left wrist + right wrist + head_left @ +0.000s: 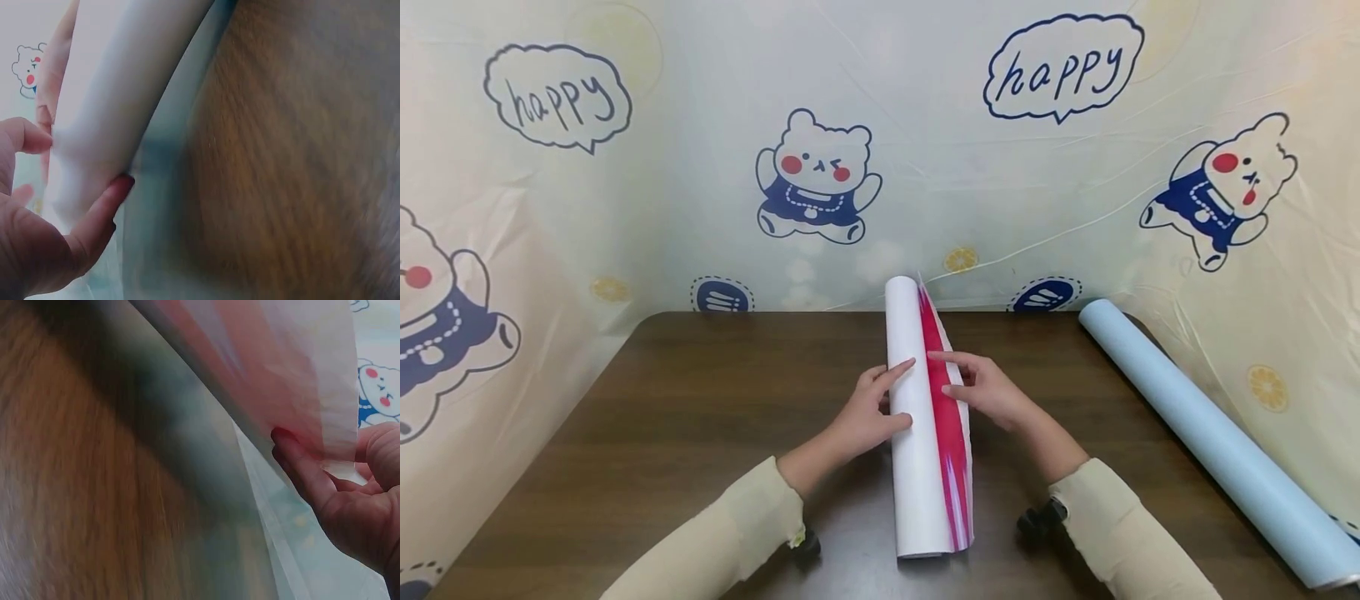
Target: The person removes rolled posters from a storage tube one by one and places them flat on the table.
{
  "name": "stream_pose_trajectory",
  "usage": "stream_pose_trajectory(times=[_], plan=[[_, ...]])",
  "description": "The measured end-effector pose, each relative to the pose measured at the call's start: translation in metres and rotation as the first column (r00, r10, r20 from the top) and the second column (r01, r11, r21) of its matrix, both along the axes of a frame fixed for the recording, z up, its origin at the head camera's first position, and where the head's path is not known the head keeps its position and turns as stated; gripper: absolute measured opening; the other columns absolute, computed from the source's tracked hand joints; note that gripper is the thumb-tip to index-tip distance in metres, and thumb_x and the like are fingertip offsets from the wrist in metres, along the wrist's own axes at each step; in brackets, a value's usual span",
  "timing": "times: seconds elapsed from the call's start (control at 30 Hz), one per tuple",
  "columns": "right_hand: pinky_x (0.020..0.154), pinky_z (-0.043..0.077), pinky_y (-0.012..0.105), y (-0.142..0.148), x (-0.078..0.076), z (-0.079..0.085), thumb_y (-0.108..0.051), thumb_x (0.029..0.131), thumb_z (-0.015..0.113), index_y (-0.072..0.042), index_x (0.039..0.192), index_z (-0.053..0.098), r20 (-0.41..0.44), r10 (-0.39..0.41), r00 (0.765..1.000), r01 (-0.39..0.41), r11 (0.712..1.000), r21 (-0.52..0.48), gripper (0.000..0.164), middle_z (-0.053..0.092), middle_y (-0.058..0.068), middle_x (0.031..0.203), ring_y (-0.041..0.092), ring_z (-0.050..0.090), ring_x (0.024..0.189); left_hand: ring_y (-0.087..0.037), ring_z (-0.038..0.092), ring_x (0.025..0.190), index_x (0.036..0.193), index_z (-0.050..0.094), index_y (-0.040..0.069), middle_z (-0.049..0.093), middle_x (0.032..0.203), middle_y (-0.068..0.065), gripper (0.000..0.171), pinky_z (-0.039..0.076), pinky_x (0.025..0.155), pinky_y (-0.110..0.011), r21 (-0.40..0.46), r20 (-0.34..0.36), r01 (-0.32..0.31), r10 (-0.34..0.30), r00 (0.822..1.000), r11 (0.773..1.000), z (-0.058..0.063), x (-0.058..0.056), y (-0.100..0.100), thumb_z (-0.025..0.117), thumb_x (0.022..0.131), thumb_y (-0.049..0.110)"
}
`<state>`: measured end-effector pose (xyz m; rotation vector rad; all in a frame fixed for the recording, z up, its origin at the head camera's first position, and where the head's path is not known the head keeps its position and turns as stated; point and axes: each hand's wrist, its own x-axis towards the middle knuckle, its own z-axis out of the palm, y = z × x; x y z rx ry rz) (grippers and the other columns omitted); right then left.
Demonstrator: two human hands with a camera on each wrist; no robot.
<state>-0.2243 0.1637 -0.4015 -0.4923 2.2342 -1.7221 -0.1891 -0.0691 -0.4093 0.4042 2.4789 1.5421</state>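
Note:
A white paper roll point(917, 492) stands out in the middle of the head view, its long side running away from me over the dark table. From its right side a loose flap point(951, 433) comes off, showing a red and purple printed face with a pale edge. My left hand point(863, 415) grips the roll from the left, thumb nearer me and fingers farther along it. My right hand point(992, 393) pinches the flap's outer edge between thumb and fingers. In the right wrist view the flap point(269, 369) looks thin and lets light through.
A long light blue roll point(1202, 425) lies slanted along the right side of the brown wooden table point(700, 392). Behind the table hangs a pale curtain point(925, 167) printed with bears and the word "happy".

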Motion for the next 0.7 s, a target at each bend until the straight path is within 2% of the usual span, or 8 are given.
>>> stream_pose_trajectory(times=[0.1,0.2,0.27,0.33,0.4,0.53,0.63,0.7], plan=[[0.078,0.057,0.041,0.005,-0.003,-0.001,-0.007,0.084,0.075,-0.009,0.145,0.045,0.003,0.015,1.0,-0.015,0.996,0.09,0.068,0.052,0.018,0.127,0.032,0.059,0.107,-0.031,0.043,0.125,0.139,0.055,0.029,0.022,0.153,-0.009,0.066,0.057,0.079,-0.039,-0.079,-0.078,0.032,-0.038,0.996,0.996,-0.001,-0.004,-0.002,0.078,0.078,0.019],[0.078,0.057,0.04,0.009,-0.006,-0.003,-0.006,0.08,0.078,-0.006,0.146,0.043,0.028,0.022,0.999,-0.026,0.99,0.142,0.075,0.051,0.018,0.127,0.032,0.058,0.107,-0.028,0.04,0.129,0.129,0.065,0.021,0.032,0.151,-0.007,0.048,0.055,0.084,-0.038,-0.243,-0.191,0.087,-0.136,0.972,0.966,0.0,-0.007,-0.004,0.075,0.082,0.02],[0.077,0.058,0.04,0.011,-0.007,-0.004,-0.007,0.078,0.08,-0.006,0.147,0.042,0.04,0.021,0.999,-0.028,0.985,0.169,0.078,0.051,0.018,0.126,0.032,0.059,0.107,-0.026,0.041,0.129,0.124,0.068,0.018,0.04,0.147,-0.005,0.042,0.054,0.088,-0.038,-0.371,-0.264,0.11,-0.219,0.939,0.922,0.002,-0.01,-0.005,0.075,0.083,0.025],[0.077,0.058,0.039,0.013,-0.008,-0.004,-0.008,0.077,0.081,-0.006,0.147,0.043,0.043,0.014,0.999,-0.022,0.98,0.197,0.08,0.052,0.018,0.126,0.031,0.059,0.106,-0.024,0.044,0.129,0.12,0.068,0.018,0.048,0.141,-0.003,0.041,0.05,0.094,-0.039,-0.503,-0.323,0.113,-0.308,0.895,0.857,0.005,-0.014,-0.004,0.075,0.083,0.034],[0.077,0.058,0.038,0.015,-0.01,-0.003,-0.009,0.076,0.082,-0.005,0.146,0.043,0.053,0.004,0.999,-0.016,0.977,0.214,0.08,0.053,0.018,0.125,0.031,0.059,0.105,-0.022,0.045,0.129,0.118,0.066,0.019,0.053,0.136,-0.001,0.045,0.045,0.1,-0.043,-0.593,-0.349,0.113,-0.381,0.856,0.797,0.009,-0.018,-0.003,0.076,0.08,0.041],[0.079,0.057,0.04,0.021,-0.014,0.001,-0.007,0.077,0.081,-0.004,0.147,0.042,0.083,-0.005,0.997,-0.013,0.977,0.214,0.08,0.056,0.018,0.123,0.029,0.061,0.103,-0.022,0.043,0.132,0.119,0.064,0.021,0.057,0.133,0.002,0.048,0.034,0.109,-0.049,-0.681,-0.314,0.185,-0.511,0.8,0.709,0.019,-0.026,-0.001,0.079,0.076,0.037],[0.081,0.056,0.043,0.026,-0.016,0.003,-0.005,0.076,0.081,-0.006,0.148,0.041,0.119,-0.03,0.992,0.006,0.981,0.194,0.082,0.058,0.017,0.123,0.028,0.063,0.102,-0.021,0.046,0.129,0.117,0.07,0.021,0.062,0.127,0.004,0.043,0.038,0.107,-0.048,-0.692,-0.252,0.273,-0.578,0.776,0.668,0.026,-0.027,-0.001,0.08,0.075,0.029],[0.081,0.056,0.044,0.03,-0.017,0.004,-0.005,0.075,0.082,-0.007,0.148,0.04,0.136,-0.054,0.989,0.027,0.981,0.19,0.084,0.058,0.016,0.123,0.028,0.064,0.102,-0.019,0.05,0.123,0.111,0.074,0.022,0.064,0.121,0.004,0.035,0.043,0.102,-0.044,-0.717,-0.23,0.295,-0.614,0.755,0.632,0.029,-0.027,-0.001,0.078,0.077,0.028]])
